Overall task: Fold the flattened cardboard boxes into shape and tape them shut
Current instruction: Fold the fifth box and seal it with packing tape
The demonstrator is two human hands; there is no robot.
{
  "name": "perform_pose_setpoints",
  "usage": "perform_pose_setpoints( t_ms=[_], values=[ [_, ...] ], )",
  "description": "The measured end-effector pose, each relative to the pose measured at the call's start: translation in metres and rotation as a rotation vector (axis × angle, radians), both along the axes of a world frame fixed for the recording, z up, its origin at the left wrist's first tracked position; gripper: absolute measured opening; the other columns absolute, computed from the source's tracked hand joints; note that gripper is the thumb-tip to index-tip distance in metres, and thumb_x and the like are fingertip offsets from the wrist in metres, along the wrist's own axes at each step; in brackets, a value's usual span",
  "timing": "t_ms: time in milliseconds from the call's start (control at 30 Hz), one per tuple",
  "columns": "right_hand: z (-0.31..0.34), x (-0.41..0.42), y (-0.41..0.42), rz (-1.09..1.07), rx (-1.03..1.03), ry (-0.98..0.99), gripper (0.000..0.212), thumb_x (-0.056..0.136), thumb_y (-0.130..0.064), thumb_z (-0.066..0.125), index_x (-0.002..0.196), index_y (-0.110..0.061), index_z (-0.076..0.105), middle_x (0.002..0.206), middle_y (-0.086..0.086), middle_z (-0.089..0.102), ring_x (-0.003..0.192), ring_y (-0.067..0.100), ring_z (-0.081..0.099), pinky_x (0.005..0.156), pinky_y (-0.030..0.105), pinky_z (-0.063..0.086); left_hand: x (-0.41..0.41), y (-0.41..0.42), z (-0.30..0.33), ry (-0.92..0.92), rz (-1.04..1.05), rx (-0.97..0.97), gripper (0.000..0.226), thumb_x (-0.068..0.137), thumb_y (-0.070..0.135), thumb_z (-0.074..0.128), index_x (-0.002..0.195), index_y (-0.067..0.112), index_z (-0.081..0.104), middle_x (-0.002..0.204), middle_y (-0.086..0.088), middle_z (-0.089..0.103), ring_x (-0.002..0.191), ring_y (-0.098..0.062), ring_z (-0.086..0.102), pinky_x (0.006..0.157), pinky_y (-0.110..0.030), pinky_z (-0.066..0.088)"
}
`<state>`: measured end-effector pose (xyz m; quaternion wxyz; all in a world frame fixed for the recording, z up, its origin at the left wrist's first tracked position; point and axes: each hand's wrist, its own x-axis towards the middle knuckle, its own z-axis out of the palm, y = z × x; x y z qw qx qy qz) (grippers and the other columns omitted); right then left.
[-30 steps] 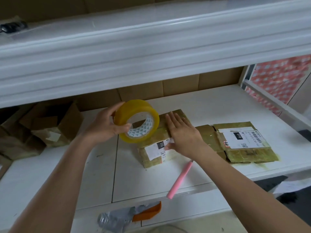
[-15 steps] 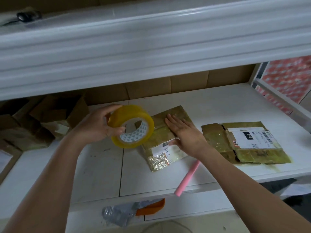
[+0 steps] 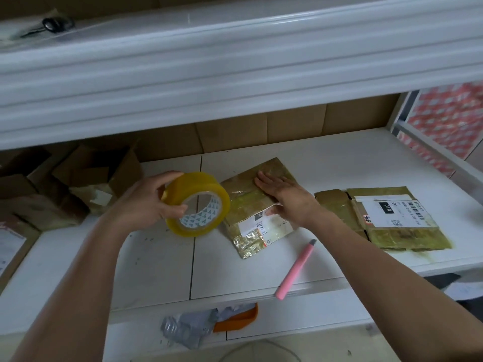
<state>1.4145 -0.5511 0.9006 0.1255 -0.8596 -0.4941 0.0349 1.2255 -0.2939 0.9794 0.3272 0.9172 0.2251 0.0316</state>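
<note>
While the left hand (image 3: 146,202) is curled round a big roll of yellow tape (image 3: 196,203), thumb hooked into the core and fingers over the outer edge, the roll is held up on its side at centre-left of the frame, just beside the small box and clear of the white worktop (image 3: 146,259). So that grip is pinching the roll. The right hand (image 3: 285,197) is laid flat with straight fingers on top of the small cardboard box (image 3: 251,212) in the middle of the frame, grip spread and pressing down, nothing gripped. The box is covered in shiny yellowish tape and a white label can be seen on its near side. A second taped box (image 3: 386,220) with a white shipping label is lying at the right of the frame, apart from the first one. A pink utility knife (image 3: 296,270) is lying diagonally near the front edge, below the right forearm. Open brown boxes (image 3: 86,178) are piled at the left under the upper shelf (image 3: 235,61). Grey crumpled plastic (image 3: 190,327) and something orange (image 3: 235,320) are seen at the bottom centre.
</note>
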Motion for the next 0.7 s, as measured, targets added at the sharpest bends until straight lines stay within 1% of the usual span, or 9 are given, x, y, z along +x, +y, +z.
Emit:
perform_pose_setpoints(
  t_ms=[67, 200, 300, 467, 600, 700],
  values=[
    [0.0, -0.001, 0.001, 0.004, 0.003, -0.001, 0.085, 0.089, -0.029, 0.065, 0.155, -0.024, 0.011, 0.162, -0.007, 0.002, 0.149, 0.009, 0.004, 0.121, 0.029, 0.003, -0.004, 0.002, -0.004, -0.009, 0.002, -0.002, 0.081, 0.071, 0.031, 0.086, 0.14, 0.043, 0.044, 0.117, 0.014, 0.056, 0.108, -0.012, 0.057, 0.095, -0.043, 0.051],
    [0.003, 0.001, -0.002, 0.011, -0.001, 0.032, 0.084, 0.09, -0.028, 0.065, 0.155, -0.024, 0.01, 0.162, -0.008, 0.001, 0.149, 0.01, 0.004, 0.121, 0.031, 0.005, -0.013, 0.01, -0.017, 0.034, -0.015, 0.018, 0.085, 0.067, 0.03, 0.088, 0.139, 0.043, 0.045, 0.123, 0.009, 0.061, 0.109, -0.016, 0.061, 0.093, -0.048, 0.054],
    [0.005, 0.002, -0.004, 0.021, -0.016, 0.042, 0.085, 0.09, -0.028, 0.065, 0.154, -0.023, 0.01, 0.162, -0.007, 0.0, 0.149, 0.01, 0.005, 0.122, 0.031, 0.006, -0.025, 0.01, -0.039, 0.036, 0.019, -0.042, 0.087, 0.067, 0.027, 0.088, 0.141, 0.042, 0.044, 0.128, 0.006, 0.057, 0.114, -0.019, 0.058, 0.093, -0.05, 0.053],
    [0.004, 0.006, -0.003, 0.034, -0.001, 0.103, 0.084, 0.09, -0.024, 0.065, 0.154, -0.023, 0.011, 0.162, -0.009, 0.002, 0.149, 0.009, 0.004, 0.122, 0.033, 0.006, -0.03, 0.008, -0.06, 0.009, 0.045, 0.025, 0.084, 0.067, 0.033, 0.087, 0.139, 0.044, 0.045, 0.126, 0.009, 0.056, 0.112, -0.017, 0.056, 0.089, -0.046, 0.055],
    [0.004, 0.013, -0.004, 0.041, 0.03, 0.161, 0.084, 0.089, -0.018, 0.068, 0.153, -0.026, 0.016, 0.16, -0.014, 0.005, 0.148, 0.007, 0.005, 0.121, 0.03, 0.006, -0.029, 0.006, -0.067, 0.015, 0.055, 0.082, 0.083, 0.07, 0.034, 0.086, 0.141, 0.042, 0.043, 0.12, 0.015, 0.05, 0.108, -0.013, 0.052, 0.082, -0.036, 0.052],
    [0.005, 0.017, -0.002, 0.054, 0.026, 0.195, 0.083, 0.089, -0.015, 0.067, 0.153, -0.026, 0.016, 0.159, -0.015, 0.005, 0.148, 0.007, 0.004, 0.122, 0.032, 0.005, -0.028, -0.002, -0.072, 0.041, 0.056, 0.049, 0.082, 0.071, 0.037, 0.085, 0.14, 0.043, 0.042, 0.121, 0.013, 0.051, 0.109, -0.014, 0.052, 0.087, -0.041, 0.053]
  ],
)
